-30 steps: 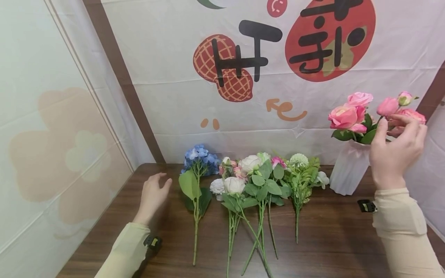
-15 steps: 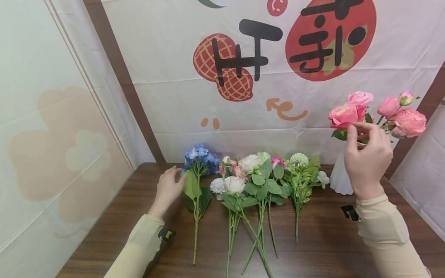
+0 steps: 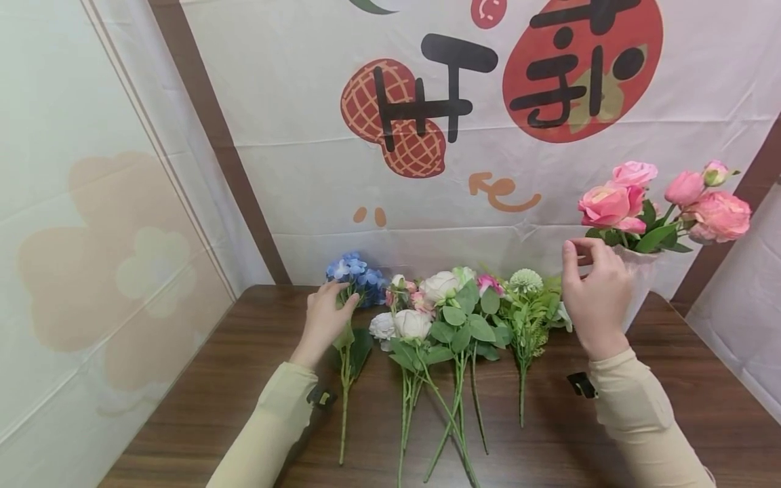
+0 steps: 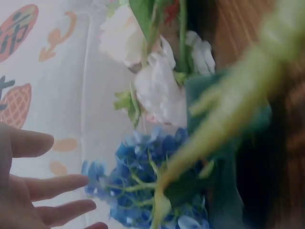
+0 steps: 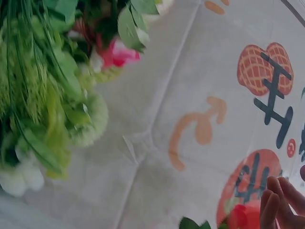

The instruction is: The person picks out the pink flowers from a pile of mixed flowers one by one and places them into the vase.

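Observation:
My left hand (image 3: 322, 320) is over the upper stem of a blue hydrangea (image 3: 369, 286) lying at the left of the flower row. In the left wrist view its fingers (image 4: 62, 185) are extended beside the blue petals (image 4: 131, 157), and nothing is gripped. My right hand (image 3: 599, 298) hovers in front of a white vase (image 3: 641, 278), left of its middle, fingers loosely bent and holding nothing. Pink roses (image 3: 605, 205) and a coral peony-like bloom (image 3: 721, 215) stand in that vase. The hand partly hides the vase body.
White roses (image 3: 413, 325) with crossing green stems lie mid-table. To their right is a leafy green sprig (image 3: 526, 325) with a pale green pompom flower (image 3: 526, 280). The brown wooden table (image 3: 567, 434) meets a printed cloth backdrop (image 3: 293, 190) behind.
My right hand has moved left and down, away from the pink flowers in the vase. My left hand has moved right, from beside the hydrangea to over its stem.

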`<action>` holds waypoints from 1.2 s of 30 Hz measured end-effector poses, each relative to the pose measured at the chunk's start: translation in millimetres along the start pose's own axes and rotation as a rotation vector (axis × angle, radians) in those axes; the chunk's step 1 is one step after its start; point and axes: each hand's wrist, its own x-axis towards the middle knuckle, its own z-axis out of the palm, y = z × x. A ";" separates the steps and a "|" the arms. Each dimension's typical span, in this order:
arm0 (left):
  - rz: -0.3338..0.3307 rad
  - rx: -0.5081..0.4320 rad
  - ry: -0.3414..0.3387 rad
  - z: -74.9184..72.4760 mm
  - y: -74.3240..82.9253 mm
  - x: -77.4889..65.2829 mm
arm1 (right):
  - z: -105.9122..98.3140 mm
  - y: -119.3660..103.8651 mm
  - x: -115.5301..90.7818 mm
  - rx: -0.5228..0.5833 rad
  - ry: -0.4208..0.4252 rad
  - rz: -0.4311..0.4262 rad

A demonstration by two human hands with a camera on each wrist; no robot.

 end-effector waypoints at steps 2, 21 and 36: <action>-0.007 -0.005 -0.002 4.3 5.2 1.9 | 5.5 1.6 -4.0 -0.011 -0.041 0.013; -0.081 -0.054 -0.029 36.8 41.8 21.3 | 37.1 5.3 -27.7 -0.110 -0.255 0.146; -0.269 0.060 -0.184 66.1 46.8 33.7 | 42.8 8.8 -36.8 -0.170 -0.356 0.183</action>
